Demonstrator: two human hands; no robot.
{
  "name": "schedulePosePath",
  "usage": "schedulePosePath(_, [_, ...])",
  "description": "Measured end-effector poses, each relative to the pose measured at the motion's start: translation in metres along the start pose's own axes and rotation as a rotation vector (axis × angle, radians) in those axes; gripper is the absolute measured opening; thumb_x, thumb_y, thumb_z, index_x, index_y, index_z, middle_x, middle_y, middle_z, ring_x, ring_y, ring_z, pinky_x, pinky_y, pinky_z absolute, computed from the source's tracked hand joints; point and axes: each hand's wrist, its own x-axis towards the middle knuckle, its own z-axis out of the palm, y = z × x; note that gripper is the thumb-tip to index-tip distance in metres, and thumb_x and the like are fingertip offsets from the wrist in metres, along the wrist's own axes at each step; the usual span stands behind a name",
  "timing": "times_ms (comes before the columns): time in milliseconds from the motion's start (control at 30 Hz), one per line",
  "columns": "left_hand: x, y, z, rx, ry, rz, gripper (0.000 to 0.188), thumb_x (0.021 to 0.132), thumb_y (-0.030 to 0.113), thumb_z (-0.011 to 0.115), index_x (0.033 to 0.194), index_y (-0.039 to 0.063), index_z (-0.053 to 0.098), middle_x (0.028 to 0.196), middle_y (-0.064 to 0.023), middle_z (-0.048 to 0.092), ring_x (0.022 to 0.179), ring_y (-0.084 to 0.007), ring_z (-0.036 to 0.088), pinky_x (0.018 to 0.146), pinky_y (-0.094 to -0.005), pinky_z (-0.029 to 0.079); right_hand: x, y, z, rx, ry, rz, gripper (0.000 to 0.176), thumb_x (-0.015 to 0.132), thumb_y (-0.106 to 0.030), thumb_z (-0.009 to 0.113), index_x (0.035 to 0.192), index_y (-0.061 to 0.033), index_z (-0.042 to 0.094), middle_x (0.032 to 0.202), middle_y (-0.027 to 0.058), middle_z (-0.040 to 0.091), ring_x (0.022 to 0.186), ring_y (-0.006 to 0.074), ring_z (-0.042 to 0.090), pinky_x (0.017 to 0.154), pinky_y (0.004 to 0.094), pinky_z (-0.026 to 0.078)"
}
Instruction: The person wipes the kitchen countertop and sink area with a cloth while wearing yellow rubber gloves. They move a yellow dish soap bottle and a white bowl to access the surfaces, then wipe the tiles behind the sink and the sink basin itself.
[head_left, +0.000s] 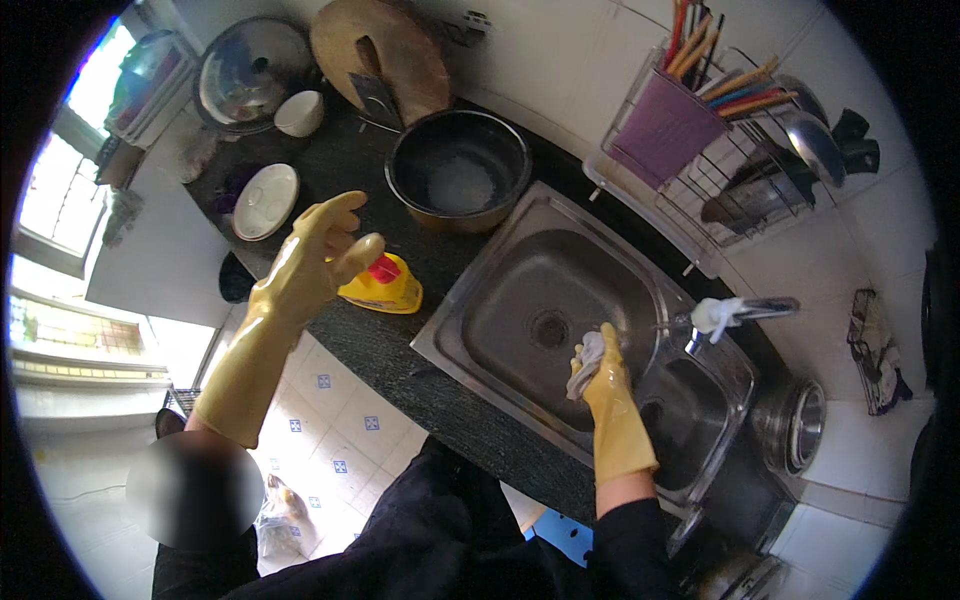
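Note:
My left hand (311, 247), in a yellow rubber glove, is raised over the counter with its fingers apart and nothing in them. Just beyond its thumb stands a yellow bottle (394, 289) with a red cap, partly hidden by the glove. Over the larger bowl of the steel sink (510, 300), my right hand (609, 379), gloved alike, grips a crumpled greyish cloth (590, 360). A faucet (757, 306) with white material tied on its spout reaches over the sink near that hand. The drain (550, 328) shows to the left of the cloth.
A black pot (459, 169) stands beside the sink. Behind it lean a round wooden board (405, 52), a cleaver (376, 97) and a pan lid (255, 75). A white bowl (299, 114) and plate (265, 201) sit leftward. A wire rack (675, 195) holds chopsticks and ladles.

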Motion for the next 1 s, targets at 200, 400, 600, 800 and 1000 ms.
schedulePosePath(200, [0.03, -0.015, 0.018, -0.081, 0.031, 0.053, 0.045, 0.113, 0.044, 0.048, 0.146, 0.015, 0.06, 0.144, -0.0182, 0.061, 0.135, -0.0321, 0.059, 0.114, -0.0426, 0.048, -0.03, 0.003, 0.023, 0.233, -0.405, -0.034, 0.036, 0.108, -0.02, 0.057, 0.14, -0.0036, 0.059, 0.141, 0.0161, 0.059, 0.125, 0.0281, 0.058, 0.104, 0.0422, 0.053])
schedulePosePath(400, [0.064, -0.044, 0.041, 0.022, 0.233, 0.284, 0.035, 0.104, 0.023, 0.059, 0.126, -0.003, 0.068, 0.118, -0.0286, 0.072, 0.112, -0.0439, 0.07, 0.098, -0.0475, 0.055, -0.086, 0.032, 0.119, 0.051, -0.844, 0.045, 0.025, 0.107, -0.018, 0.063, 0.13, -0.0107, 0.067, 0.104, 0.011, 0.073, 0.079, 0.0199, 0.069, 0.062, 0.0367, 0.059])
schedulePosePath(600, [0.064, -0.04, 0.05, 0.395, 0.254, 0.339, 0.033, 0.099, 0.02, 0.061, 0.127, 0.002, 0.068, 0.123, -0.0192, 0.072, 0.121, -0.0372, 0.066, 0.108, -0.0466, 0.049, -0.147, 0.037, 0.194, 0.227, -0.746, 0.424, 0.027, 0.109, -0.026, 0.061, 0.127, -0.0058, 0.063, 0.109, 0.0091, 0.067, 0.091, 0.0185, 0.068, 0.071, 0.0323, 0.059])
schedulePosePath(800, [0.071, -0.04, 0.057, 0.596, 0.245, 0.385, 0.03, 0.096, 0.014, 0.065, 0.125, 0.006, 0.068, 0.128, -0.0131, 0.07, 0.124, -0.0324, 0.064, 0.11, -0.0452, 0.047, -0.13, 0.052, 0.198, 0.271, -0.874, 0.501, 0.027, 0.11, -0.028, 0.059, 0.122, -0.0054, 0.066, 0.106, 0.0077, 0.066, 0.091, 0.0194, 0.067, 0.073, 0.029, 0.059])
schedulePosePath(1000, [0.08, -0.048, 0.064, 0.623, 0.263, 0.396, 0.035, 0.091, 0.011, 0.067, 0.126, 0.005, 0.067, 0.128, -0.0152, 0.07, 0.125, -0.0344, 0.063, 0.11, -0.0455, 0.047, -0.144, 0.045, 0.194, 0.33, -0.785, 0.455, 0.031, 0.109, -0.03, 0.06, 0.124, -0.0045, 0.068, 0.113, 0.0089, 0.071, 0.097, 0.0238, 0.07, 0.079, 0.0344, 0.061])
